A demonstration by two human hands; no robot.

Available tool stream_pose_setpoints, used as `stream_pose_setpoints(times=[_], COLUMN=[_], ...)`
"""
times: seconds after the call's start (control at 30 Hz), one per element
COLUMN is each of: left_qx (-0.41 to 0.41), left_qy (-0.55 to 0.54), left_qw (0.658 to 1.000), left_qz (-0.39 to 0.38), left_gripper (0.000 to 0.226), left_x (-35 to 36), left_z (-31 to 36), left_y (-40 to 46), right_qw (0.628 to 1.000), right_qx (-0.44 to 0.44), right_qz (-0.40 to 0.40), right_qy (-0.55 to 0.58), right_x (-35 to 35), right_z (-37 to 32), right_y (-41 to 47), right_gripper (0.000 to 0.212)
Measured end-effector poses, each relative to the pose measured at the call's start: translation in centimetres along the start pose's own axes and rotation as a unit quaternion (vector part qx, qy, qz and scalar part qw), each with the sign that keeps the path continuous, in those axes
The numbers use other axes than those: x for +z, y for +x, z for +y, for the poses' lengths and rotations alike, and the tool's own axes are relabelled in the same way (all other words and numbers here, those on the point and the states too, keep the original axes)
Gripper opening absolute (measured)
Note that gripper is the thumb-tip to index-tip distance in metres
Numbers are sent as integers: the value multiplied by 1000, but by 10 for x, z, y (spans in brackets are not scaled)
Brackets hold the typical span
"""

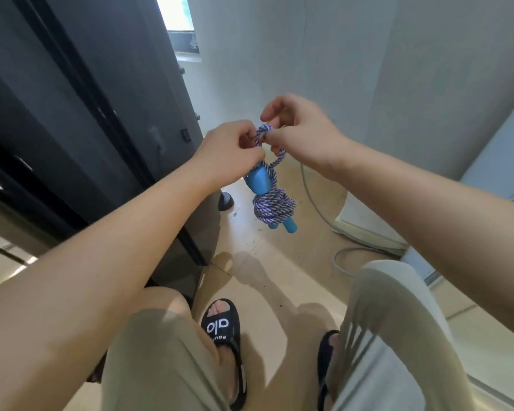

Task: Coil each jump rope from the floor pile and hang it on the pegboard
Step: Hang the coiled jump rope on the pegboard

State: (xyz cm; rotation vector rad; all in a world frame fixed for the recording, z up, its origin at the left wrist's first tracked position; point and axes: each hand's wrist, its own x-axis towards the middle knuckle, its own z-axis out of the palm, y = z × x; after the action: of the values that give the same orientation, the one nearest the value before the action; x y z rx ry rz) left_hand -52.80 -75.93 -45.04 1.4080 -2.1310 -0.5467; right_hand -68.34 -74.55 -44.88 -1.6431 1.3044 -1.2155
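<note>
- Black sandals (221, 330) stood nearest, on the tan floor (267, 262).
- Farther out, the left hand (229, 151) and right hand (297, 134) both pinched the top loop of the jump rope (272, 200).
- Its coiled bundle and blue handles (258, 180) hung straight down below both hands, long axis upright.
- No pegboard or container showed.

A coiled jump rope (272, 200) hangs between two raised hands, the left hand (232, 151) and right hand (301, 134) pinching its top loop from either side; a cabinet (80, 129) stands to the left; a cable (318, 203) trails on the floor (267, 262) behind; two sandalled feet (224, 336) below.
</note>
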Motion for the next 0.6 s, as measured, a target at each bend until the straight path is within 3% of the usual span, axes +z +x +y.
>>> stream_pose_setpoints(times=[0.27, 0.47, 0.6], left_qx=[27, 35, 24], left_qy=[-21, -45, -50], left_qw=[999, 998, 997], left_qz=[-5, -32, -57], left_gripper=[11, 13, 10], left_x=[-1, 10, -4], left_z=[11, 2, 0], left_y=[56, 133, 190], right_qw=[999, 994, 994], right_qx=[27, 49, 63], right_qz=[26, 90, 79], right_qy=[2, -22, -36], right_x=[-30, -47, -64], right_z=[-3, 25, 17], right_y=[37, 96, 143], right_gripper=[22, 23, 27])
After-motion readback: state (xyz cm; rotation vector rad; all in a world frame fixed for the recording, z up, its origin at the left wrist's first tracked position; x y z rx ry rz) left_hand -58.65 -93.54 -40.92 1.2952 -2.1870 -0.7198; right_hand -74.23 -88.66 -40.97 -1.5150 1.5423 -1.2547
